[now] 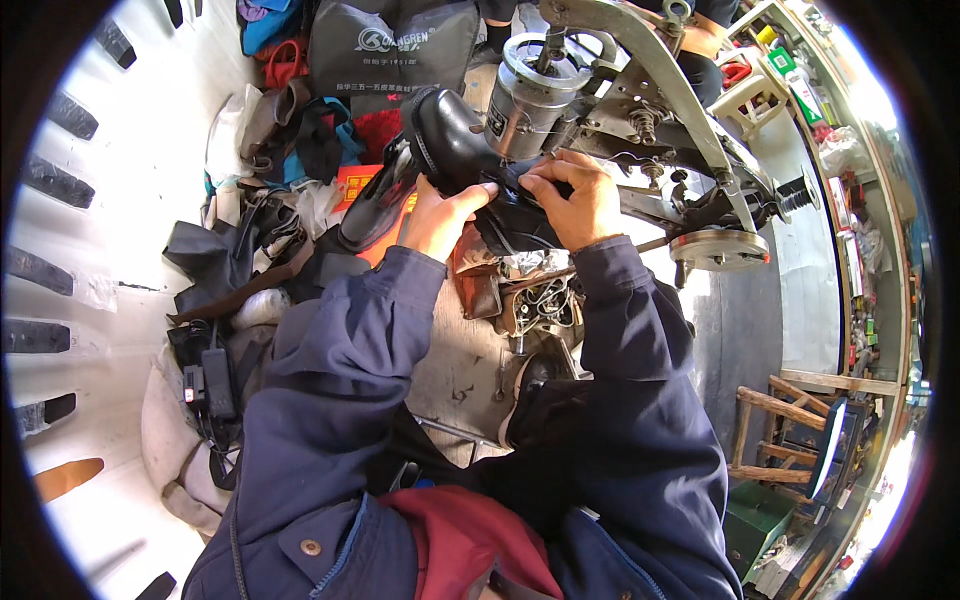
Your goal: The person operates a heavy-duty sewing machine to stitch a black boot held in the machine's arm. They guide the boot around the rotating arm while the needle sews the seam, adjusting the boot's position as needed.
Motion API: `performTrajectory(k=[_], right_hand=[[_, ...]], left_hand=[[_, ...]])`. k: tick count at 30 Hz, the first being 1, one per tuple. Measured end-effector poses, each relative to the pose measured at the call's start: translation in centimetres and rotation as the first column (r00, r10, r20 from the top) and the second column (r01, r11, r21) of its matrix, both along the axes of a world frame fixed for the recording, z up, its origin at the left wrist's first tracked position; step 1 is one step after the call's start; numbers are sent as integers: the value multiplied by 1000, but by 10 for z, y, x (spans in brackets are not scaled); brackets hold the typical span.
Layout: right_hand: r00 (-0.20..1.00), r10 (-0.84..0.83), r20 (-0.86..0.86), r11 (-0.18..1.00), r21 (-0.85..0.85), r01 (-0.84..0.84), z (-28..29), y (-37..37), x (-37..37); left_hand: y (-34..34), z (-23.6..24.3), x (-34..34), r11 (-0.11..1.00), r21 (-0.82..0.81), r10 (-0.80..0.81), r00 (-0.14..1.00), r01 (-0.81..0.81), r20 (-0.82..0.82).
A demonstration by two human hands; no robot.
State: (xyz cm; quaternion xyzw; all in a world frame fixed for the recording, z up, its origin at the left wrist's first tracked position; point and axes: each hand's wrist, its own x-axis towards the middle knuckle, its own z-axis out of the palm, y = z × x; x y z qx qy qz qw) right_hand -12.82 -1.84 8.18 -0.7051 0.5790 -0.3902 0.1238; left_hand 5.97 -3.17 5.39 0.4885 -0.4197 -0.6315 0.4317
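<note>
My left hand (435, 215) is closed on a black leather shoe (445, 140), its thumb pressed against the side. My right hand (582, 200) pinches at the shoe's dark upper, just right of that thumb; any small item between its fingertips is too small to make out. The shoe is held beside the metal cylinder (518, 115) of a sewing machine (700, 120), whose arm, springs and wheel (720, 245) sit at upper right. Another dark shoe (370, 215) lies behind my left hand.
A pile of bags, leather scraps and straps (230, 250) lies left. Tools and wire (540, 305) are below the machine. A wooden stool (780, 430) and shelves (870, 250) stand right. Another person's leg and hand (700, 45) show at the top, beside a plastic stool (750, 90).
</note>
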Motion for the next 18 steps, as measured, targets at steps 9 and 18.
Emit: performTrajectory(k=[9, 18], right_hand=[[989, -145, 29, 951, 278, 131, 9, -13, 0], [990, -85, -110, 958, 263, 112, 7, -19, -3]], left_hand=[[1, -21, -6, 995, -10, 98, 990, -97, 99], [18, -22, -11, 960, -63, 278, 953, -272, 119]])
